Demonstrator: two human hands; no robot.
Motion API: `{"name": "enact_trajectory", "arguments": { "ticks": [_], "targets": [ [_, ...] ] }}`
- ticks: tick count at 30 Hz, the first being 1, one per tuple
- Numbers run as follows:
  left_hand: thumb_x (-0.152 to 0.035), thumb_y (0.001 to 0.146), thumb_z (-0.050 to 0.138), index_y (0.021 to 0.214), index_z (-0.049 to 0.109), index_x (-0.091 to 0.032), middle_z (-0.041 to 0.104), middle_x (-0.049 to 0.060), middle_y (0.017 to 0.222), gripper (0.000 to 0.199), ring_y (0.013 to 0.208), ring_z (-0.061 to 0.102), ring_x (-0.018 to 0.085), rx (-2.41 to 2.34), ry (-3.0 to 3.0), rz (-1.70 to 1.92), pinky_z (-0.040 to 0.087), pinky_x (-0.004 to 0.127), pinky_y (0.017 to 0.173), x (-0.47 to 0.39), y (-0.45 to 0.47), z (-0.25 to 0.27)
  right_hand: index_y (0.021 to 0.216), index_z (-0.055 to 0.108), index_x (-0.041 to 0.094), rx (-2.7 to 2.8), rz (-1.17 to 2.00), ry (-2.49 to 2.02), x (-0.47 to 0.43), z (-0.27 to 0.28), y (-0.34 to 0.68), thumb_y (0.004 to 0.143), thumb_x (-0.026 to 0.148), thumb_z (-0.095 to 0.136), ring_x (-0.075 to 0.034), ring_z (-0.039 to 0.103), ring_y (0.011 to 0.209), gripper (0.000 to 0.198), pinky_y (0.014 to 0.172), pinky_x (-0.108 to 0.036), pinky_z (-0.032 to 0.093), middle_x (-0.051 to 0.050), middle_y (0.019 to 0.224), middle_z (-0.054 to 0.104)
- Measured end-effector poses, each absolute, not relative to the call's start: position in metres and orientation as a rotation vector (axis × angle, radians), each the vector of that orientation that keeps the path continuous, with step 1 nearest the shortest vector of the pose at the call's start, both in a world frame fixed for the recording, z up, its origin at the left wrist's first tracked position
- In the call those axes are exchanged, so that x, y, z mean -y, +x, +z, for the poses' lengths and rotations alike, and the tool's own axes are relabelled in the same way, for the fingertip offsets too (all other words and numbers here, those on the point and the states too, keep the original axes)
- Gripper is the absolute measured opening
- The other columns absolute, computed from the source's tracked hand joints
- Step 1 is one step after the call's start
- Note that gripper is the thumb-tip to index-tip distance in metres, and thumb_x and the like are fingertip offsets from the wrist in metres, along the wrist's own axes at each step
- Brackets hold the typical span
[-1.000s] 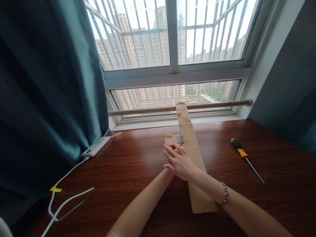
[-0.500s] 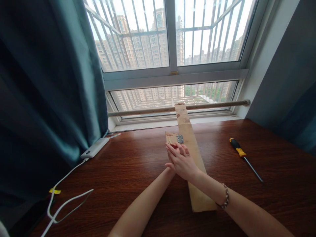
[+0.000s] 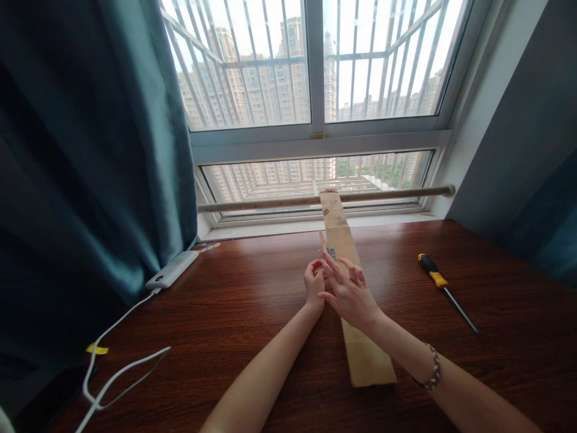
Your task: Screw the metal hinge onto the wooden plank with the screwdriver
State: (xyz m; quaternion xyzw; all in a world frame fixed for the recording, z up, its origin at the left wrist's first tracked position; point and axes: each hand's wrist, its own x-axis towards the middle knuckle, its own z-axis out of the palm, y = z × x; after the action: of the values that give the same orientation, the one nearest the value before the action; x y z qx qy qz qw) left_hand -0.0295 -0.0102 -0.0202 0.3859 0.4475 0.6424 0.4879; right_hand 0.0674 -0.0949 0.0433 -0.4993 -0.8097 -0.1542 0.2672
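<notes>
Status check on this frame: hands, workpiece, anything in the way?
Left hand pinching the small hinged flap, tipped up on edge. Right hand open, flat on the long plank. Screwdriver lies apart, right; nothing blocks the hinge.

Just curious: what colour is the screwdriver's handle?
Black and yellow, on the screwdriver right of the plank; head view.

A plank (image 3: pixel 356 313) lies on the table (image 3: pixel 225 313); screwdriver (image 3: pixel 444 288) right of it; power bank (image 3: pixel 171 269) far left.
</notes>
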Motion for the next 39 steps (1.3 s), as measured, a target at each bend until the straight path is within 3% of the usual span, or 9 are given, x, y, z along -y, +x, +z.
{"name": "enact_trajectory", "arguments": {
  "ticks": [6,13,20,28,32,36,39],
  "targets": [
    [-0.02,0.069,0.055,0.098,0.058,-0.014,0.065,0.01,0.098,0.03,0.068,0.063,0.015,-0.991,0.881,1.536,0.051,0.029,0.064,0.011,-0.029,-0.027,0.143,0.032,0.01,2.085,-0.297,-1.305,0.091,0.034,0.084,0.091,0.045,0.044,-0.033,0.028,0.133,0.063,0.104,-0.046,0.033,-0.016,0.152,0.019],
    [-0.019,0.07,0.054,0.101,0.063,-0.014,0.068,0.01,0.096,0.032,0.083,0.064,0.019,-0.95,1.055,1.551,0.051,0.031,0.074,0.018,-0.027,-0.018,0.148,0.01,0.011,1.995,-0.035,-1.252,0.089,0.008,0.107,0.094,0.043,0.038,-0.031,0.011,0.141,0.069,0.109,-0.05,0.026,-0.018,0.154,0.005],
    [-0.03,0.076,0.059,0.1,0.064,-0.013,0.067,0.012,0.105,0.03,0.087,0.063,0.02,-0.972,1.175,1.542,0.051,0.031,0.075,0.022,-0.025,-0.016,0.147,0.016,0.009,1.913,0.265,-1.309,0.085,-0.014,0.12,0.093,0.049,0.036,-0.028,0.007,0.142,0.07,0.112,-0.05,0.018,-0.02,0.153,0.01],
    [-0.033,0.071,0.068,0.105,0.061,-0.013,0.067,0.012,0.103,0.04,0.078,0.063,0.018,-1.037,1.194,1.487,0.051,0.029,0.069,0.023,-0.026,-0.015,0.145,0.025,0.009,1.903,0.315,-1.284,0.082,-0.019,0.127,0.091,0.052,0.038,-0.028,0.013,0.141,0.07,0.113,-0.049,0.019,-0.019,0.151,0.021],
    [-0.035,0.072,0.067,0.105,0.061,-0.014,0.066,0.012,0.105,0.04,0.079,0.063,0.018,-1.057,1.238,1.465,0.051,0.029,0.069,0.021,-0.027,-0.019,0.14,0.034,0.011,1.894,0.148,-1.37,0.071,-0.017,0.168,0.093,0.045,0.036,-0.026,0.03,0.135,0.058,0.109,-0.046,0.029,-0.018,0.145,0.034],
    [-0.039,0.072,0.066,0.105,0.061,-0.014,0.066,0.012,0.105,0.042,0.079,0.064,0.019,-1.07,1.252,1.442,0.051,0.028,0.066,0.019,-0.028,-0.023,0.127,0.048,0.003,1.717,-0.305,-1.915,0.06,-0.014,0.24,0.089,0.034,0.046,-0.036,0.039,0.123,0.049,0.101,-0.047,0.033,-0.025,0.131,0.047],
    [-0.042,0.069,0.069,0.104,0.063,-0.015,0.068,0.011,0.098,0.045,0.078,0.064,0.021,-1.091,1.222,1.431,0.052,0.029,0.063,0.018,-0.029,-0.023,0.119,0.051,-0.005,1.551,-0.402,-2.365,0.059,-0.018,0.288,0.084,0.031,0.055,-0.039,0.047,0.109,0.05,0.09,-0.045,0.037,-0.029,0.114,0.054]
  ]
}}
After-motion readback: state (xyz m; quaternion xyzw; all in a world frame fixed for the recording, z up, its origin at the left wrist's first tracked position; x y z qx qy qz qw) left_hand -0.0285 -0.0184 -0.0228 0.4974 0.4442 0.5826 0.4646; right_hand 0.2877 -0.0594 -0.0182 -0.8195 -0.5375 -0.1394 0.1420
